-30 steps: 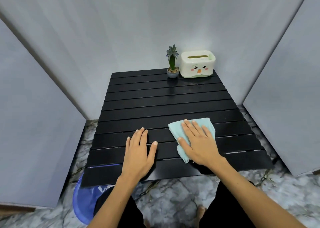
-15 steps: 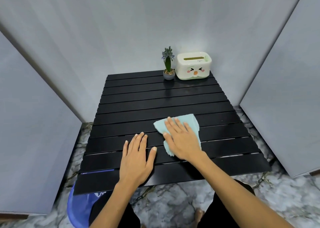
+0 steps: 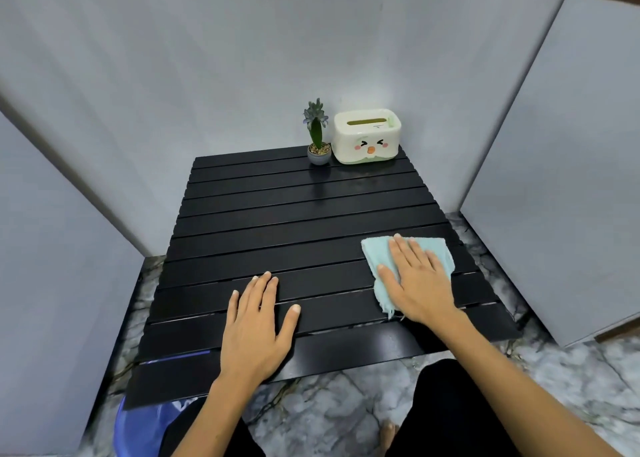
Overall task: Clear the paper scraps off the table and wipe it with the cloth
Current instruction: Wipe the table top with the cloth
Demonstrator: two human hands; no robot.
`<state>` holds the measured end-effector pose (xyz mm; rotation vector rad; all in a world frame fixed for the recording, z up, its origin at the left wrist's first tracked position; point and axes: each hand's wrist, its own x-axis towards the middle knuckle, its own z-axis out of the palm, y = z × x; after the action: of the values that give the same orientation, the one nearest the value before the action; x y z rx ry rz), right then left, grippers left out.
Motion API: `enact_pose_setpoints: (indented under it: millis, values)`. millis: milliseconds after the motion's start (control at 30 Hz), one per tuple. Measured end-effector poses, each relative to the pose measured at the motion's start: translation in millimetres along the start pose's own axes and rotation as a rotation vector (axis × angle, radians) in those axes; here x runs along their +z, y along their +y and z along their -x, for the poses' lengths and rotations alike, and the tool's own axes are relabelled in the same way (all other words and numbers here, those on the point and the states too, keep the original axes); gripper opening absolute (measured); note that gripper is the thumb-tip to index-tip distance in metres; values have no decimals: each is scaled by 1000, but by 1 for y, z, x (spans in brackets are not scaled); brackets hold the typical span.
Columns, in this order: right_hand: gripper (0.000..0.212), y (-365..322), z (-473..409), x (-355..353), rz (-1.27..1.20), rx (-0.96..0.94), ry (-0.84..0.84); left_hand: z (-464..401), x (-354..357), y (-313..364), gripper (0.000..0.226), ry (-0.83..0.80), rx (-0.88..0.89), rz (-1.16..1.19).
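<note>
A black slatted table (image 3: 277,221) fills the middle of the head view. My right hand (image 3: 415,280) presses flat on a light blue cloth (image 3: 375,254) near the table's right edge, fingers spread over it. Flat on the slats near the front edge lies my left hand (image 3: 256,325), fingers apart, holding nothing. No paper scraps show on the tabletop.
A small potted plant (image 3: 318,137) and a cream tissue box (image 3: 367,141) with a cartoon face stand at the table's far edge. A blue plastic basin (image 3: 145,429) sits on the marble floor under the front left corner. Grey panels close in both sides.
My right hand slid the cloth left toward the middle, then back out to the right side of the table. My left hand stayed flat in place.
</note>
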<state>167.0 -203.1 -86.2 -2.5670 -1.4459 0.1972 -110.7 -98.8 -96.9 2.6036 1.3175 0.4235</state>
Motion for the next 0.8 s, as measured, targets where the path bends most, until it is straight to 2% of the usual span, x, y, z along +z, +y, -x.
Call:
enact_pose_setpoints:
  millis: [133,300,500,600,800]
  values:
    - [67,-10,-33,-3,3,15,-49,0,1,0,74,-3,-2,-12]
    - [67,-27,-27,0,6,-196,-120,0,1,1,74,-3,-9,-15]
    - [74,-9,25,3,-19,-367,-78,-1,0,0,73,-9,-7,-10]
    - [69,8,45,2,-13,-322,6,-1,0,0,73,-10,-4,-7]
    - [69,33,46,-7,-5,-116,48,-1,1,-1,72,1,-4,-6]
